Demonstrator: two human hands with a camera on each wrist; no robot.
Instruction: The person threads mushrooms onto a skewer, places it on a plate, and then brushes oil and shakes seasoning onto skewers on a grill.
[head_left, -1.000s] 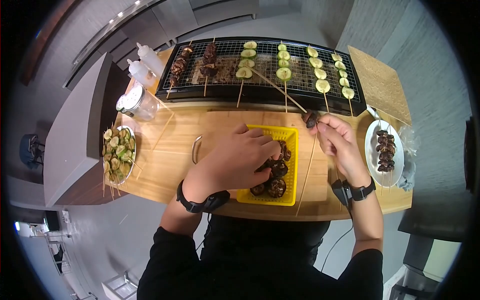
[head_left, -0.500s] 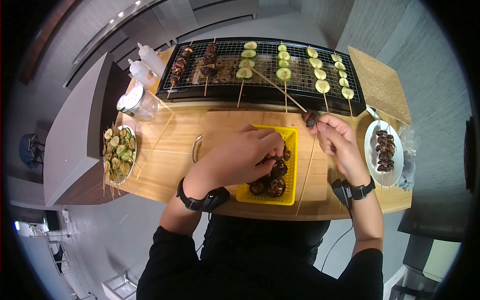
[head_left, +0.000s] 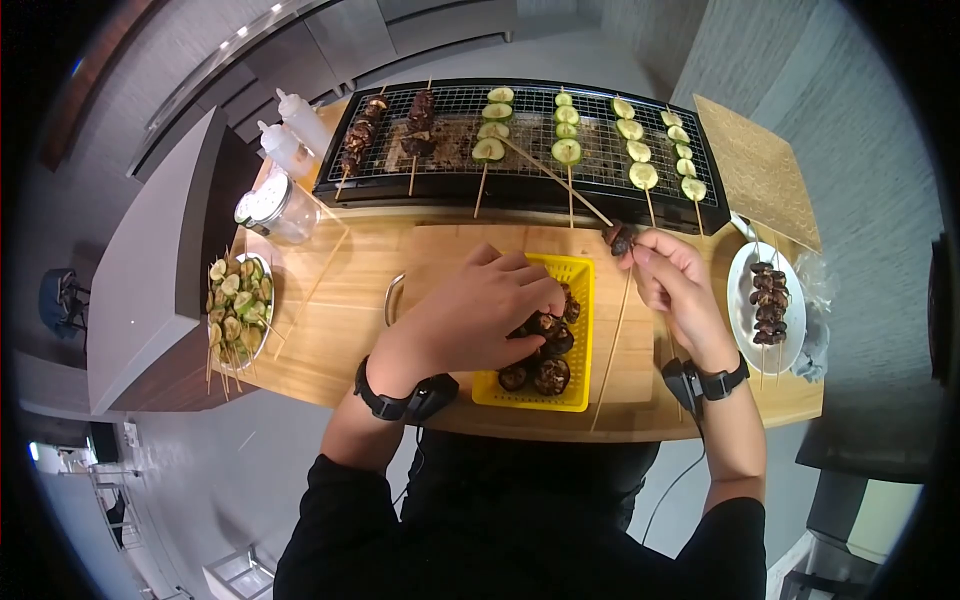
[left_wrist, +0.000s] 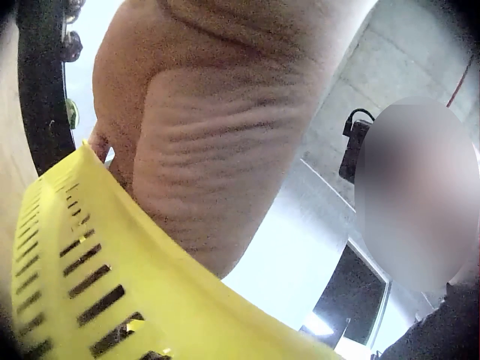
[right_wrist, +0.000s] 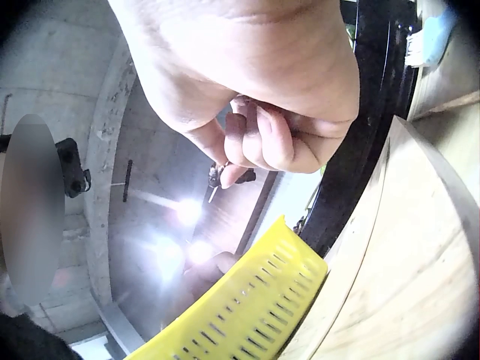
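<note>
My left hand (head_left: 475, 312) reaches over a yellow plastic basket (head_left: 583, 340). Its thumb and fingers are spread apart, the fingertips down among dark cooked mushrooms (head_left: 552, 376). In the left wrist view the palm (left_wrist: 214, 150) passes close over the basket rim (left_wrist: 142, 232), which hides the fingertips. At the right of the cutting board, my right hand (head_left: 685, 285) pinches a wooden skewer (head_left: 560, 182) by its near end, where dark mushroom pieces (head_left: 618, 238) are threaded. The skewer's far end slants over the grill. The right wrist view shows the fingers (right_wrist: 259, 142) curled beside the dark pieces.
Zucchini skewers (head_left: 567, 152) and dark skewers (head_left: 365, 130) lie across the black grill (head_left: 450, 185). A plate of zucchini skewers (head_left: 238, 300) stands left, a white plate (head_left: 742, 320) with mushroom skewers right. Jar (head_left: 290, 210) and squeeze bottles (head_left: 285, 150) stand back left. A loose stick (head_left: 612, 360) lies on the board.
The left fingertips drew in toward the thumb half a second ago and are spread apart again over the mushrooms now. My right hand and its skewer stay nearly still.
</note>
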